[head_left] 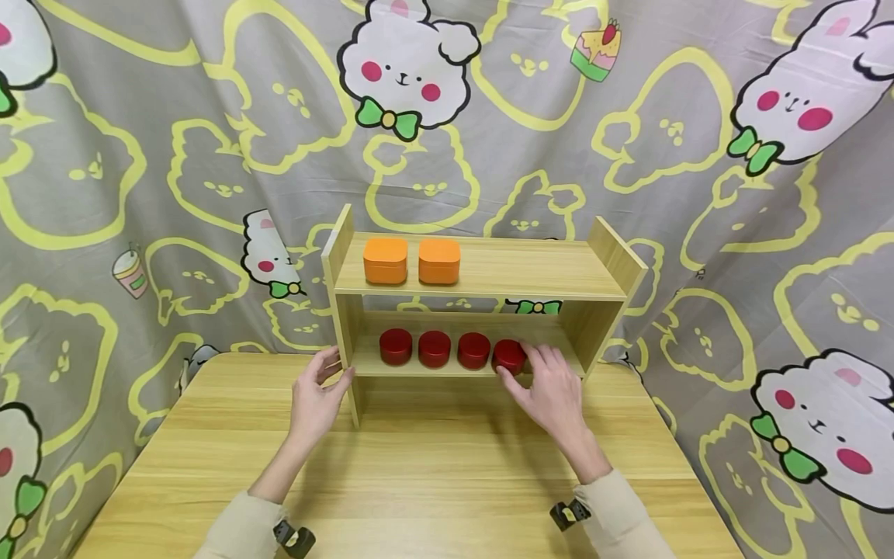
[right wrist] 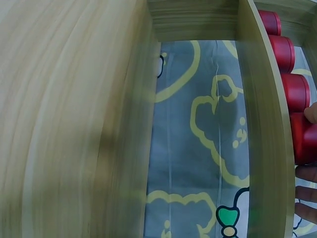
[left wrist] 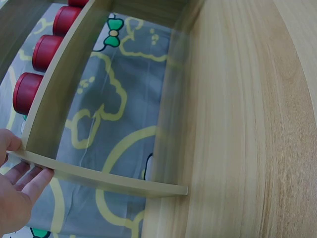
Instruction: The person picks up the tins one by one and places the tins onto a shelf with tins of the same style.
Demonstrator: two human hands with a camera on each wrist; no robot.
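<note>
A small wooden shelf unit [head_left: 482, 307] stands on the table. Four would be too many to number here, so several round red tins [head_left: 434, 349] line its middle board in a row. My right hand [head_left: 555, 388] grips the rightmost red tin [head_left: 508, 355] between thumb and fingers, at the board's front edge. In the right wrist view, the thumb lies against this tin [right wrist: 303, 139] and the fingers spread below it. At the left end, my left hand [head_left: 317, 396] holds the unit's side panel [left wrist: 119, 183], thumb on one side and fingers on the other.
Two orange boxes [head_left: 386, 262] with rounded corners sit on the upper board, toward the left. A wooden table [head_left: 447, 481] extends in front of the unit. Behind and at both sides hangs a grey patterned curtain [head_left: 503, 155].
</note>
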